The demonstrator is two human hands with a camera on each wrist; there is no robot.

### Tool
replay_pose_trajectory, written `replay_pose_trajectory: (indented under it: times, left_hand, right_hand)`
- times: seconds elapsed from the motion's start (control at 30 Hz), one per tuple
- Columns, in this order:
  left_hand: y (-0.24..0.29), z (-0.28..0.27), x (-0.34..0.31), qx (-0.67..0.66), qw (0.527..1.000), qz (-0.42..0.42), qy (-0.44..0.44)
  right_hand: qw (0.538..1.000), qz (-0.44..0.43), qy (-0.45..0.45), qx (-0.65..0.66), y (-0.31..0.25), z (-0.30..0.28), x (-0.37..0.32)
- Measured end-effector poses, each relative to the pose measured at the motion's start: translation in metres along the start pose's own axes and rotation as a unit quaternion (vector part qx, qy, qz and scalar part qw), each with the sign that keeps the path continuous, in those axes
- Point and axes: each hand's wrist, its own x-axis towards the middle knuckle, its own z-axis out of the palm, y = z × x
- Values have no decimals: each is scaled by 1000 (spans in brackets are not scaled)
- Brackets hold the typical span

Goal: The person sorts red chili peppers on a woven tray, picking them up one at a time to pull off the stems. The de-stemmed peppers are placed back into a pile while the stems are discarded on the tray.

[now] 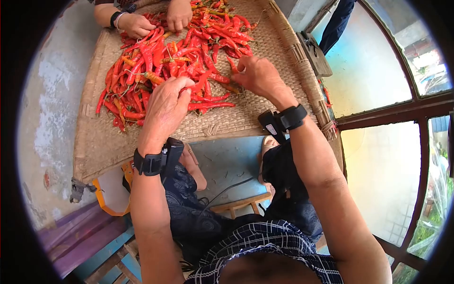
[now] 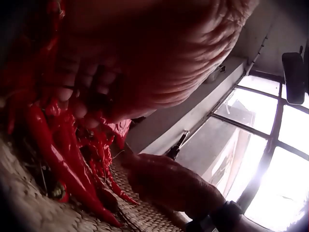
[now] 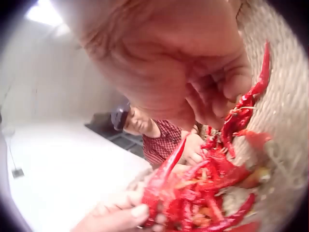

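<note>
A large heap of red chili peppers lies on a woven tray. My left hand is over the near side of the heap. Its thumb and fingers pinch a red chili pepper, whose tapered end points up in the right wrist view. To the right, my right hand is low over the tray at the heap's edge, fingers bent. Beside its fingertips is another red pepper, wrinkled along its lower part; I cannot tell whether the fingers grip it.
The woven tray has a raised rim along its right side. Across the heap, another person's hands work among the peppers. A framed window stands at the right, a peeling wall at the left. A wooden stool is below.
</note>
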Motion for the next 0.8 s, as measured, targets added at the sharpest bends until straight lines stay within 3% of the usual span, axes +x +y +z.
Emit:
replay_pose_trajectory:
  times: [0.07, 0.13, 0.2, 0.27, 0.3, 0.33, 0.37, 0.4, 0.47, 0.6, 0.63, 0.67, 0.7, 0.73, 0.8]
  left_hand:
    - [-1, -1, -5, 26, 1000, -12, -12]
    - [0, -1, -6, 94, 994, 20, 43]
    - [3, 1, -2, 96, 994, 23, 51]
    - [7, 8, 3, 3, 996, 11, 86]
    - [13, 11, 6, -74, 994, -11, 81]
    - [16, 15, 9, -74, 994, -13, 84]
    - [18, 21, 11, -150, 986, -37, 67]
    - [21, 26, 13, -226, 971, -61, 49]
    - [25, 31, 15, -249, 965, -67, 40]
    - [24, 32, 18, -224, 970, -63, 64]
    - [19, 27, 19, -212, 971, -72, 80]
    - [16, 23, 19, -198, 972, -82, 96]
    - [15, 19, 18, -190, 971, -88, 114]
    - [14, 14, 17, -188, 972, -87, 113]
    - [10, 5, 16, -125, 978, -103, 133]
  right_hand:
    - [999, 18, -39, 23, 2, 4, 5]
    - [998, -5, -52, 24, 3, 8, 9]
    - [999, -3, -25, 21, 1, 6, 10]
    - [1000, 0, 2, 13, -1, -6, 9]
    - [991, 7, -8, 134, -4, -15, 7]
    - [967, 15, -19, 254, -8, -21, 5]
    - [915, 20, -40, 402, -13, -23, 2]
    - [915, 19, -41, 401, -19, -24, -2]
    - [821, -1, -84, 564, -30, -24, -7]
    - [803, 1, -78, 591, -30, -20, -2]
    - [835, 1, -50, 549, -25, -11, 5]
    - [834, 1, -48, 550, -22, -6, 7]
    - [938, -32, -20, 345, -22, -3, 9]
    - [990, -63, 8, 122, -21, 2, 11]
    - [995, -46, 1, 94, -22, 14, 11]
